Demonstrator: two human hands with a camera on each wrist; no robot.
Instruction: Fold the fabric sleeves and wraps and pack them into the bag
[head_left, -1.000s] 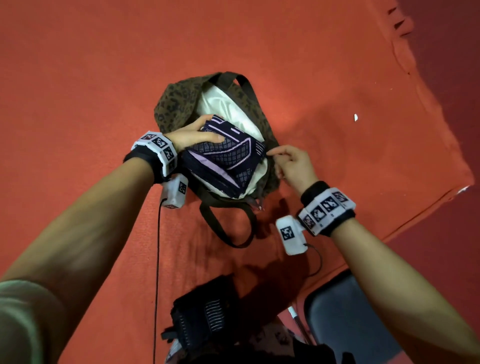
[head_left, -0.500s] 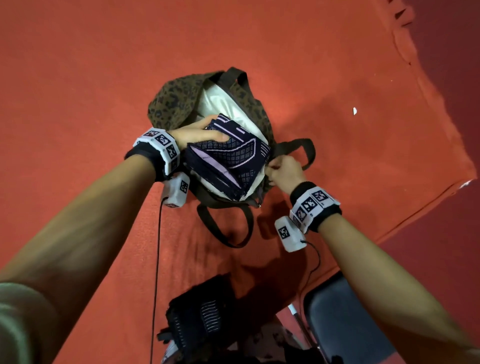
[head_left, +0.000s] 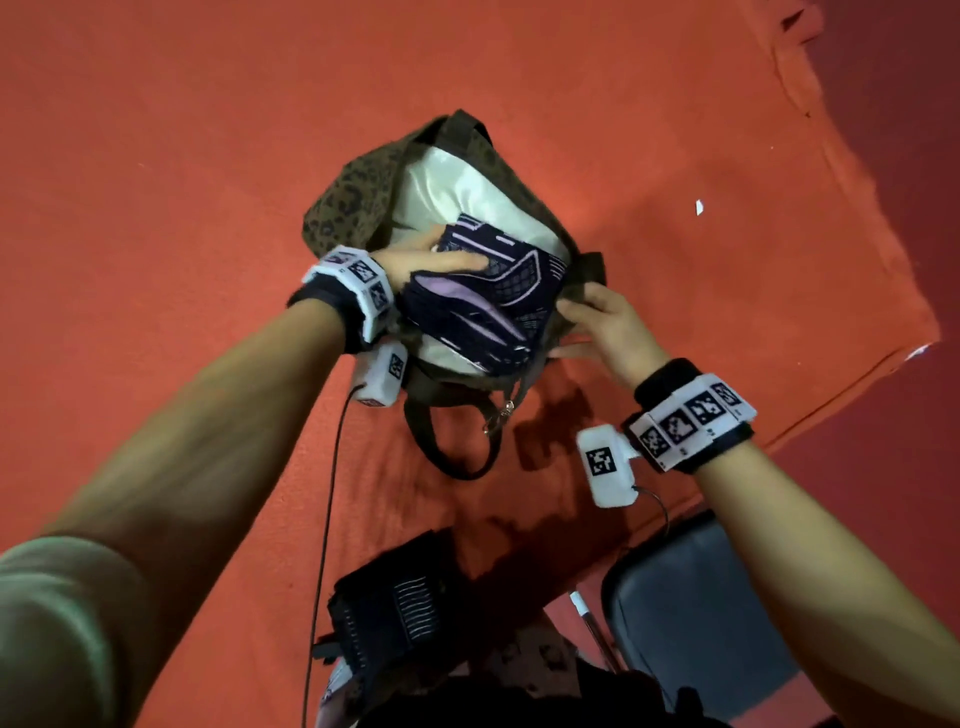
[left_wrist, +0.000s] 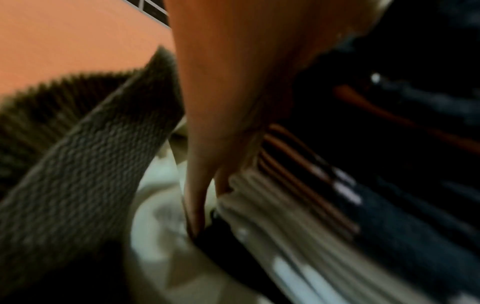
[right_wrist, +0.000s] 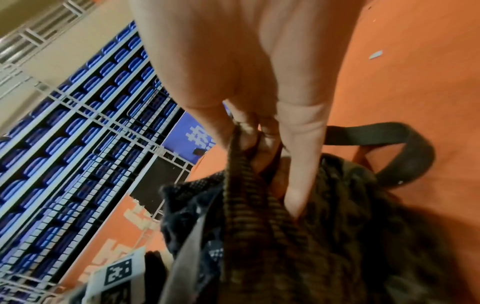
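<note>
Gripping the folded wrap (head_left: 485, 291) half inside the bag (head_left: 358, 192), the left hand (head_left: 415, 260) is curling round it — only the right-wrist view is showing the right hand (right_wrist: 259, 102) pinching the rim.

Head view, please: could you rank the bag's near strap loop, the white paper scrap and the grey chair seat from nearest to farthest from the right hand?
From the right hand, which grips the bag's edge:
1. Near strap loop, below the bag, toward the person.
2. White paper scrap, up and right on the red mat, and grey chair seat, at the bottom right: too close to call.
</note>
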